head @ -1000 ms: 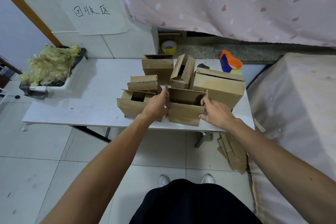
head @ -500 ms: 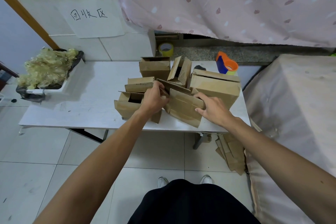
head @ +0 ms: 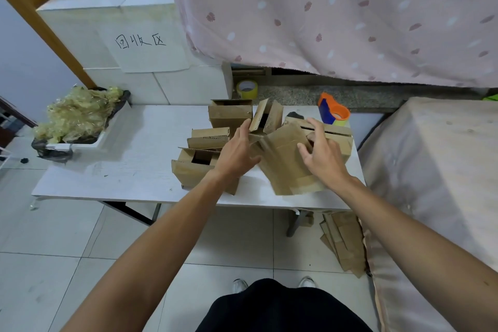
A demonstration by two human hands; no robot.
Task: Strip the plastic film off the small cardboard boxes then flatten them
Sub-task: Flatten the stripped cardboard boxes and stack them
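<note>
the flat box (head: 283, 170) lies on the tabletop (head: 134, 148), its long side pointing away from the person. the left hand (head: 237, 153) and right hand (head: 323, 162) are spread wide, one at each side.

Collapses the open box (head: 283, 170) flat onto the desk (head: 129, 148); lets go with left hand (head: 235, 155) and right hand (head: 323, 162), spreading fingers (head: 316, 129) wide above it.

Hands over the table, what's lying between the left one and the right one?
A collapsed cardboard box lies between the left hand and the right hand, on the white table; the head view shows it.
</note>
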